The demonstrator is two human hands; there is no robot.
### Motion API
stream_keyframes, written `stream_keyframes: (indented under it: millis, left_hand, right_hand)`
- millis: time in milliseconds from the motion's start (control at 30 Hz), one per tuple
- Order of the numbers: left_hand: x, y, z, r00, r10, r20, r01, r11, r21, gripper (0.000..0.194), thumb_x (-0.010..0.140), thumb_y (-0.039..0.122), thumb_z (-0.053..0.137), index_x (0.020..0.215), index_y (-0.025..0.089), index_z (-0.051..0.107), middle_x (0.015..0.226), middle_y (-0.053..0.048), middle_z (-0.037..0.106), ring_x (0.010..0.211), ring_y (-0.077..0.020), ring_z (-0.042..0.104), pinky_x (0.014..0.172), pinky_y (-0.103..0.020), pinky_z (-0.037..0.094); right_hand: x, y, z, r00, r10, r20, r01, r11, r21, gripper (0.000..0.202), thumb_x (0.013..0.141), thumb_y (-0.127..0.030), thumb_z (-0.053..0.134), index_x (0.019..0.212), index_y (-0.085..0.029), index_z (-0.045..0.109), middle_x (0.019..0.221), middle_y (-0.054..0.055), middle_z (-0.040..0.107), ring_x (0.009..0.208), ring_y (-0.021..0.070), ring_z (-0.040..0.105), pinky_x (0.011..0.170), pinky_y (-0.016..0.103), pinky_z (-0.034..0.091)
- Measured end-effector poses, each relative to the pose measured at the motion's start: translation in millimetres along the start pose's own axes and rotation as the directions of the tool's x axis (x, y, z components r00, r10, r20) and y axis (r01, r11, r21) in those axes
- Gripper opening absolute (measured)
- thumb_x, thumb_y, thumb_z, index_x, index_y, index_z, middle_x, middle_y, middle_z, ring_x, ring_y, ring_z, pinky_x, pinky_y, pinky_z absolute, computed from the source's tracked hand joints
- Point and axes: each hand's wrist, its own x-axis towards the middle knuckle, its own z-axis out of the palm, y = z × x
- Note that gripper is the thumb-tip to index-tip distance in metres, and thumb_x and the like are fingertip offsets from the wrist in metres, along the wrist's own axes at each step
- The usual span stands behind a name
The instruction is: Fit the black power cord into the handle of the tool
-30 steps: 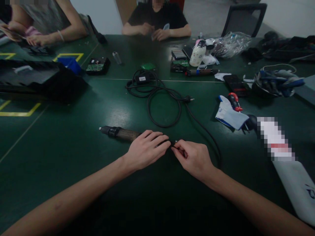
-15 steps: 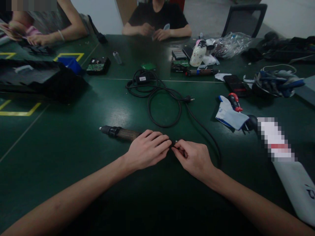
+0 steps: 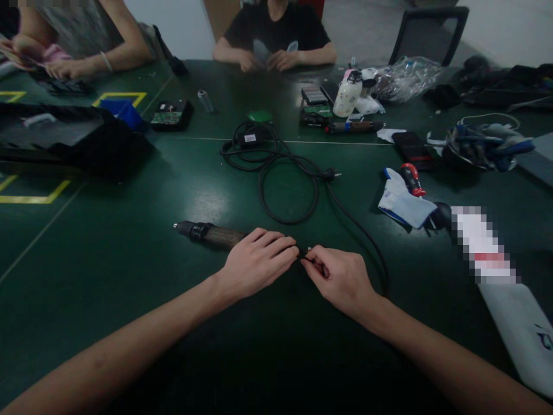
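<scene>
A dark electric screwdriver point(image 3: 222, 235) lies on the green table, its metal tip pointing left. My left hand point(image 3: 261, 260) is wrapped over its rear part, fingers together. Close beside its right end, my right hand point(image 3: 339, 276) is closed in a pinch on the end of a black cable point(image 3: 365, 230); the connector is mostly hidden by the fingertips. The cable curves up from behind my right hand to a coiled section with a black adapter point(image 3: 250, 137) and a plug point(image 3: 332, 174).
A glove point(image 3: 404, 202), a red-handled tool point(image 3: 413, 179) and a white pouch point(image 3: 514, 323) lie right. Left is a black tray point(image 3: 56, 135). Circuit boards point(image 3: 171, 115), a bottle point(image 3: 348, 94) and another screwdriver point(image 3: 356, 127) stand or lie farther back. Two people sit across the table.
My hands and the screwdriver have barely moved. The person opposite has shifted one hand slightly left.
</scene>
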Motion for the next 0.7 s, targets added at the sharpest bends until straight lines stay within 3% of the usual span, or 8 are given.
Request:
stream_keyframes:
  millis: [700]
  left_hand:
    - [-1.8,-1.7,2.4,1.0,-0.004,-0.009,0.004,1.0,-0.009,0.023,0.1,0.031,0.055,0.118,0.021,0.065,0.13,-0.003,0.067,0.116,-0.0206,0.063,0.093,-0.038,0.048]
  right_hand:
    - [0.2,0.1,-0.6,1.0,-0.007,0.001,0.007,1.0,0.006,0.013,0.098,-0.03,0.059,0.089,-0.021,0.061,0.077,-0.001,0.066,0.063,0.0121,0.057,0.059,0.026,0.034]
